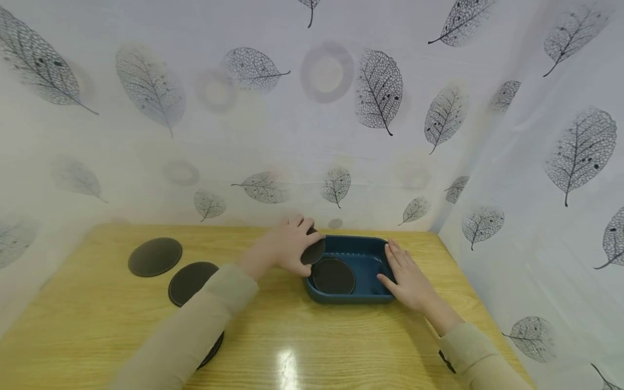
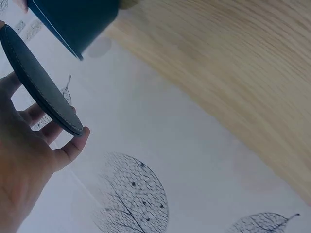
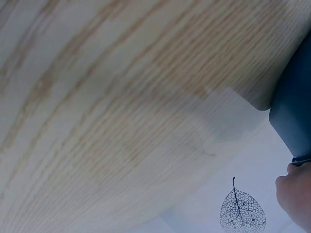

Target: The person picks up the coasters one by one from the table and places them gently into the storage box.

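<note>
My left hand (image 1: 291, 246) holds a dark round coaster (image 2: 41, 80) with a stitched edge, thumb and fingers spread around its rim. In the head view this coaster is tilted at the left end of a dark blue box (image 1: 356, 298) with rounded corners. Inside the box, at its left end, lies another dark coaster (image 1: 333, 276). My right hand (image 1: 407, 276) rests on the box's right rim, its fingers straight and its thumb reaching over the inside. In the right wrist view, only part of this hand shows beside the box.
On the wooden table (image 1: 273, 336), two dark coasters, one farther left (image 1: 155, 257) and one nearer (image 1: 190, 281), lie to the left. My left sleeve partly covers the nearer one and most of another dark disc (image 1: 214, 349). A leaf-printed white sheet (image 1: 292, 135) hangs behind and at the right.
</note>
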A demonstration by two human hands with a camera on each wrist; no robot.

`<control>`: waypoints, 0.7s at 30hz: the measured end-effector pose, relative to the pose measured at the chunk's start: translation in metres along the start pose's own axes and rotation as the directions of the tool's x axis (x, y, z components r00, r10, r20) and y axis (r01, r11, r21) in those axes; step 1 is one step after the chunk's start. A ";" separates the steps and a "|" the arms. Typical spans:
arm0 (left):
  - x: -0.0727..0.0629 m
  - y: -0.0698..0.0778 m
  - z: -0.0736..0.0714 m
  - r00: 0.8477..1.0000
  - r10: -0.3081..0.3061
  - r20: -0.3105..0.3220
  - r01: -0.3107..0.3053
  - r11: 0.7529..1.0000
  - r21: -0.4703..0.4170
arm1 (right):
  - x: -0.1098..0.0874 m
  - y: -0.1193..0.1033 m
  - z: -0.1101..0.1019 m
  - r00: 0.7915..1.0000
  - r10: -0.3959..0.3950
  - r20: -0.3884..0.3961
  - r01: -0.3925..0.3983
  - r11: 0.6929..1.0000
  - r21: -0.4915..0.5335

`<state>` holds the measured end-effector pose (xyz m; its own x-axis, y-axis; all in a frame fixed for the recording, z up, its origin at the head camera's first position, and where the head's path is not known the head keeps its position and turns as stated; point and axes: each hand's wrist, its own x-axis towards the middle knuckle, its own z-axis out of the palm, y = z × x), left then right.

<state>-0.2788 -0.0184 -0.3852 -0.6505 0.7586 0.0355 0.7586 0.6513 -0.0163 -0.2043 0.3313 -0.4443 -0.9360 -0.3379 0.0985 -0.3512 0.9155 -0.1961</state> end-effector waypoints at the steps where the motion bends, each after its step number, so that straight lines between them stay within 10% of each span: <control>1: 0.003 0.003 0.000 1.000 0.006 0.003 -0.006 1.000 -0.002 | 0.000 0.000 0.000 1.000 -0.001 -0.001 0.001 1.000 0.000; 21: 0.048 0.054 0.017 0.996 0.040 0.083 -0.048 0.995 0.092 | 0.000 0.000 0.001 1.000 0.001 -0.013 -0.001 1.000 -0.007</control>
<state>-0.2698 0.0536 -0.4009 -0.6200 0.7831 -0.0482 0.7826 0.6129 -0.1095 -0.2042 0.3307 -0.4455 -0.9359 -0.3345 0.1107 -0.3503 0.9173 -0.1893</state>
